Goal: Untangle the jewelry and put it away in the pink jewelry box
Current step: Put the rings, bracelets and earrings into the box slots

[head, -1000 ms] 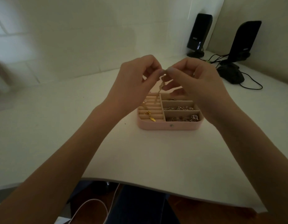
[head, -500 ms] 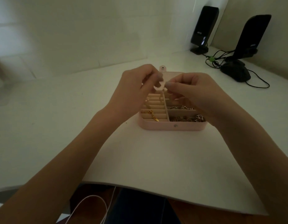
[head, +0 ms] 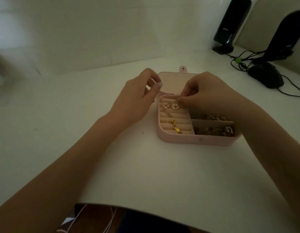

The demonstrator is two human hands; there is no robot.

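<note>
The pink jewelry box [head: 184, 140] lies open on the white table, its lid [head: 171, 81] folded back. Two beaded rings [head: 220, 105] sit in the ring rolls at the back left, and a gold chain with a pendant [head: 175, 126] lies lower down. The right compartments hold tangled chains [head: 211, 130]. My right hand [head: 208, 93] reaches into the back of the ring rolls, fingertips pinched on a small piece of jewelry that is barely visible. My left hand [head: 137, 100] hovers beside the box's left edge with loosely curled fingers, holding nothing I can see.
Two black speakers [head: 230, 26] stand at the back right with a black mouse [head: 267, 75] and cables [head: 241, 59] in front of them. A white wall runs behind the table. The table's front edge curves below my arms, with a white cord [head: 110, 221] under it.
Both hands came down from in front of me. They separated: the right hand went into the box with the piece, the left hand let go and moved to the left.
</note>
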